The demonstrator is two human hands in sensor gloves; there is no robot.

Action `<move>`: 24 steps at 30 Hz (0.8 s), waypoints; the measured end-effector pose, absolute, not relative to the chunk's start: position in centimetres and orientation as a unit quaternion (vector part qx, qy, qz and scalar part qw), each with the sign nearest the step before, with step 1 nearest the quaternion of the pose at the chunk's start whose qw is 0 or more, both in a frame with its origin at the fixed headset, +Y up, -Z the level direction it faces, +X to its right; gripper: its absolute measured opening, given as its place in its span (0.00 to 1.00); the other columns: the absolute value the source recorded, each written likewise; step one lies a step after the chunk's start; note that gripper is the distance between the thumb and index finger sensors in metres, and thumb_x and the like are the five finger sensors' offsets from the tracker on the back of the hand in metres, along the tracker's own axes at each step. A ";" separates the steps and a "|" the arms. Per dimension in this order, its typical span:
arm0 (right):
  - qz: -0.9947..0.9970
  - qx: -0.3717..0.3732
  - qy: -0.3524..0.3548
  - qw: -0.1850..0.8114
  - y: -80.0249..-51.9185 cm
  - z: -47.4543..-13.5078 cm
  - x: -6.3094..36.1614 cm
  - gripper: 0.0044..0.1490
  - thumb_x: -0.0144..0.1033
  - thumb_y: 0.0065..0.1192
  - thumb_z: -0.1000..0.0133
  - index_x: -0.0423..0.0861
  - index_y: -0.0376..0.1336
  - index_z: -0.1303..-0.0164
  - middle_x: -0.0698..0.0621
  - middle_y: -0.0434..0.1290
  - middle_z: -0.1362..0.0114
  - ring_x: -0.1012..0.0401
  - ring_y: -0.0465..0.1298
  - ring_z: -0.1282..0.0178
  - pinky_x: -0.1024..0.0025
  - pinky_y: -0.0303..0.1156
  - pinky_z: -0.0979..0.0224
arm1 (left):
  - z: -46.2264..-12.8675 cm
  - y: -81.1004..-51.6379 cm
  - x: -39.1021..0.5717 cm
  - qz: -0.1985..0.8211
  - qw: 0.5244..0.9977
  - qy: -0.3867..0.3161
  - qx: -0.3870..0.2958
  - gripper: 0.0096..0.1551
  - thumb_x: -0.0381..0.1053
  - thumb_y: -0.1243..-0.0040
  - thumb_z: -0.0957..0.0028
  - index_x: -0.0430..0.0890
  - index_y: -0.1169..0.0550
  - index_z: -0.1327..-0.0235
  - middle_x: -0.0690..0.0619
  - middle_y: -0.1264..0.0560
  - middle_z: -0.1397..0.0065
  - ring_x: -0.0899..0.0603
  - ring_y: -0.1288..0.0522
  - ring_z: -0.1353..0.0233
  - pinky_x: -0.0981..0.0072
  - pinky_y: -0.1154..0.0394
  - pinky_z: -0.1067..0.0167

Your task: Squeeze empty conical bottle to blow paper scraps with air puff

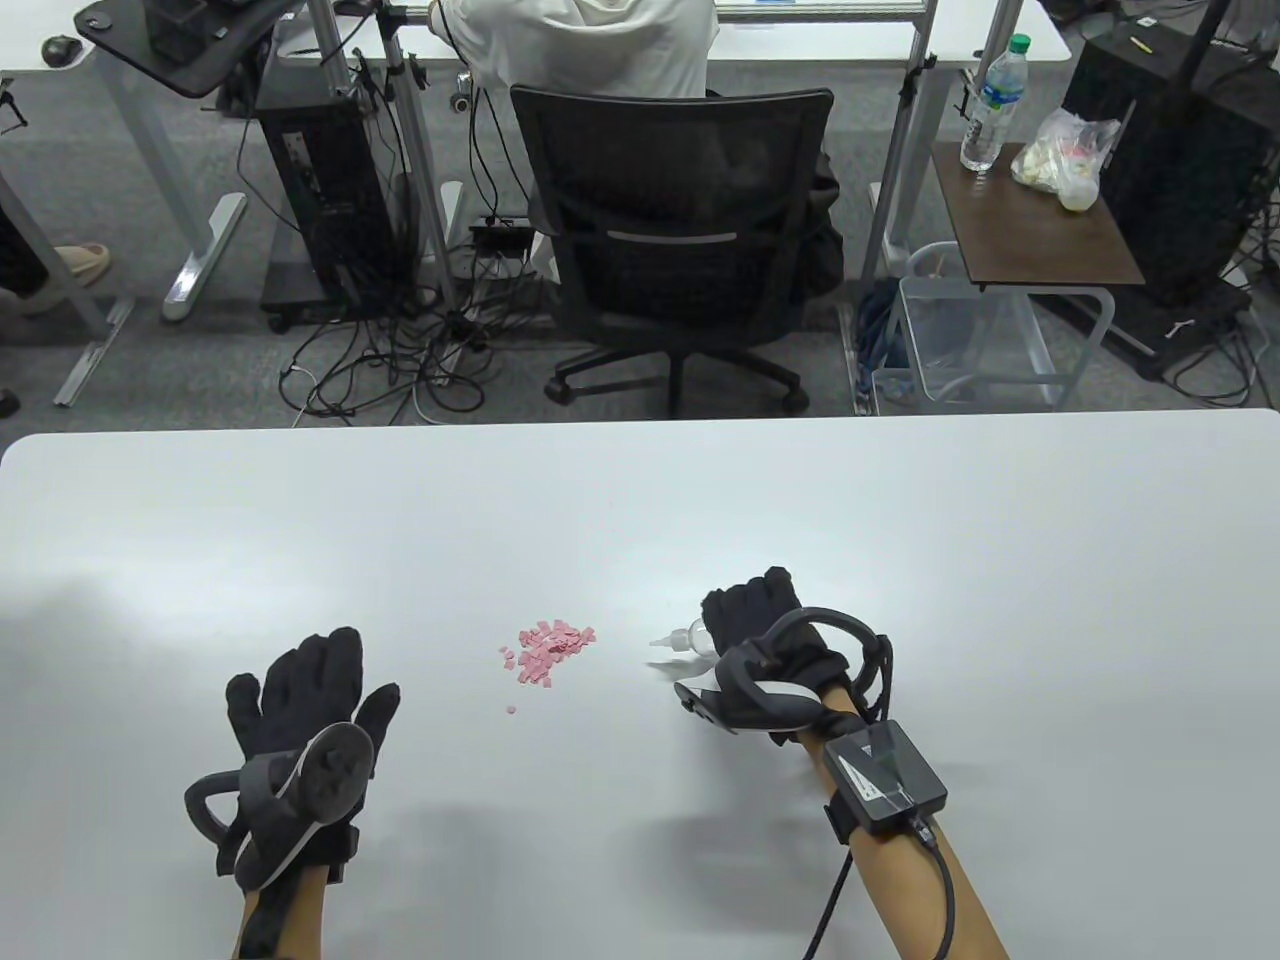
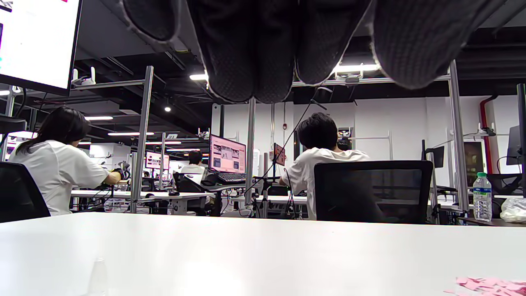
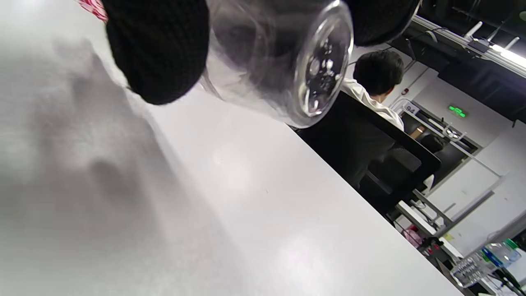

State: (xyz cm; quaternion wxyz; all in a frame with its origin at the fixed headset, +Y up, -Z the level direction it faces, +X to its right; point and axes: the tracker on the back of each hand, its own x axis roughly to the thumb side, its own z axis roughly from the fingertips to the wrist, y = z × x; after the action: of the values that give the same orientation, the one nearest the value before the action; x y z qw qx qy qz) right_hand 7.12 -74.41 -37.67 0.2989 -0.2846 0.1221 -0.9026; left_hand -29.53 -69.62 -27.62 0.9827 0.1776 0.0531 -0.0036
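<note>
My right hand (image 1: 775,650) grips the clear bottle (image 1: 688,636), fingers (image 3: 158,53) wrapped round its body; in the right wrist view its round base (image 3: 318,61) faces the camera. The bottle lies nearly level just above the bench (image 1: 640,500), nozzle pointing left at the scraps (image 1: 548,650), near them but not touching. The scraps are small pink squares in a loose heap at mid-bench, with one stray piece (image 1: 511,710) toward me.

My left hand (image 1: 300,720) sits well left of the heap, palm down, fingers (image 2: 246,49) spread and holding nothing; I cannot tell whether it touches the bench.

The bench is plain white, glossy, with soft shadows under both hands. Beyond its far edge I see grey carpet, a black mesh chair (image 1: 675,215) with a person in white seated past it, tangled cables, a PC tower (image 1: 320,200), and a brown side table (image 1: 1035,215) carrying a water bottle (image 1: 995,100) and a plastic bag (image 1: 1065,160).
</note>
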 end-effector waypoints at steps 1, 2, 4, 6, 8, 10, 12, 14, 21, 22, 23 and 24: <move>-0.898 -0.293 0.130 0.301 -74.4 -37.4 7.0 0.42 0.46 0.75 0.52 0.42 0.69 0.28 0.43 0.79 0.34 0.48 0.80 0.37 0.40 0.69 0.25 | -27.6 -69.7 -29.5 -0.004 0.982 0.052 0.179 0.42 0.67 0.38 0.43 0.53 0.32 0.17 0.46 0.30 0.16 0.38 0.29 0.17 0.34 0.46 0.20; -0.894 -0.308 0.152 0.289 -74.4 -37.2 6.8 0.40 0.45 0.76 0.53 0.41 0.71 0.31 0.43 0.81 0.38 0.49 0.82 0.40 0.40 0.70 0.26 | -27.6 -69.7 -29.5 -0.004 0.982 0.052 0.180 0.42 0.67 0.38 0.43 0.53 0.32 0.17 0.47 0.30 0.16 0.38 0.29 0.17 0.34 0.46 0.20; -0.901 -0.302 0.147 0.276 -74.3 -36.9 6.8 0.42 0.48 0.76 0.52 0.40 0.71 0.30 0.43 0.81 0.38 0.49 0.82 0.40 0.41 0.70 0.26 | -27.6 -69.7 -29.5 -0.004 0.983 0.050 0.177 0.42 0.67 0.38 0.43 0.53 0.32 0.17 0.47 0.30 0.16 0.38 0.29 0.17 0.34 0.46 0.20; -0.900 -0.302 0.139 0.280 -74.3 -36.7 6.6 0.46 0.49 0.77 0.52 0.42 0.67 0.25 0.43 0.78 0.31 0.47 0.79 0.34 0.38 0.67 0.24 | -27.6 -69.7 -29.4 -0.004 0.983 0.049 0.177 0.42 0.67 0.38 0.43 0.53 0.32 0.17 0.47 0.30 0.16 0.38 0.29 0.17 0.34 0.46 0.20; -0.899 -0.313 0.120 0.282 -74.5 -36.4 6.3 0.47 0.50 0.74 0.50 0.42 0.64 0.22 0.42 0.76 0.29 0.46 0.77 0.32 0.36 0.65 0.24 | -27.7 -69.7 -29.4 -0.005 0.984 0.048 0.172 0.42 0.67 0.38 0.43 0.53 0.32 0.16 0.47 0.30 0.15 0.38 0.29 0.17 0.34 0.46 0.20; -0.897 -0.310 0.139 0.283 -74.6 -36.0 6.0 0.43 0.47 0.73 0.50 0.40 0.67 0.26 0.41 0.78 0.33 0.47 0.80 0.37 0.38 0.68 0.25 | -27.6 -69.7 -29.4 -0.006 0.984 0.048 0.172 0.42 0.67 0.38 0.43 0.53 0.32 0.16 0.46 0.30 0.16 0.38 0.29 0.17 0.34 0.46 0.20; -0.894 -0.325 0.155 0.266 -74.5 -35.6 5.7 0.40 0.46 0.74 0.51 0.38 0.71 0.31 0.41 0.81 0.39 0.49 0.82 0.42 0.40 0.71 0.27 | -27.6 -69.6 -29.4 -0.005 0.983 0.048 0.174 0.42 0.67 0.38 0.43 0.53 0.32 0.16 0.47 0.30 0.15 0.38 0.29 0.17 0.34 0.46 0.20; -0.899 -0.313 0.147 0.267 -74.4 -35.5 5.6 0.43 0.49 0.74 0.51 0.39 0.70 0.28 0.42 0.80 0.36 0.49 0.82 0.40 0.40 0.70 0.26 | -27.6 -69.6 -29.4 -0.003 0.983 0.049 0.176 0.42 0.67 0.38 0.43 0.53 0.32 0.16 0.46 0.30 0.16 0.38 0.29 0.17 0.34 0.46 0.20; -0.887 -0.341 0.169 0.263 -74.3 -34.6 4.8 0.41 0.46 0.74 0.51 0.39 0.70 0.30 0.42 0.81 0.38 0.49 0.82 0.41 0.40 0.70 0.26 | -27.5 -69.6 -29.4 0.000 0.984 0.052 0.173 0.42 0.67 0.38 0.43 0.53 0.32 0.16 0.47 0.30 0.15 0.38 0.29 0.17 0.34 0.46 0.20; -0.889 -0.343 0.168 0.253 -74.2 -34.6 4.6 0.40 0.46 0.74 0.51 0.39 0.71 0.31 0.42 0.81 0.39 0.50 0.82 0.42 0.40 0.71 0.26 | -27.5 -69.6 -29.4 0.000 0.984 0.052 0.172 0.42 0.67 0.38 0.43 0.53 0.32 0.16 0.46 0.30 0.15 0.38 0.29 0.17 0.34 0.46 0.20; -0.894 -0.338 0.161 0.247 -74.1 -34.6 4.6 0.41 0.47 0.75 0.52 0.39 0.71 0.30 0.42 0.81 0.38 0.49 0.82 0.41 0.40 0.71 0.26 | -27.5 -69.6 -29.4 0.000 0.984 0.052 0.171 0.42 0.67 0.38 0.43 0.53 0.32 0.16 0.46 0.30 0.15 0.38 0.29 0.17 0.34 0.46 0.20; -0.896 -0.335 0.157 0.245 -74.0 -34.6 4.6 0.43 0.50 0.75 0.52 0.40 0.70 0.29 0.43 0.81 0.37 0.49 0.82 0.40 0.40 0.70 0.25 | -27.5 -69.6 -29.4 0.001 0.984 0.052 0.170 0.42 0.67 0.38 0.43 0.53 0.32 0.16 0.46 0.30 0.15 0.38 0.29 0.17 0.34 0.46 0.20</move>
State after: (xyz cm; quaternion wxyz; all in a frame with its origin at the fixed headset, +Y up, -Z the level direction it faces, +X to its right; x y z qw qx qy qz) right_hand 4.64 -74.02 -34.55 0.2450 -0.3354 0.1567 -0.8961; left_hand -29.43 -69.64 -27.53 0.9841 0.1701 0.0518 0.0007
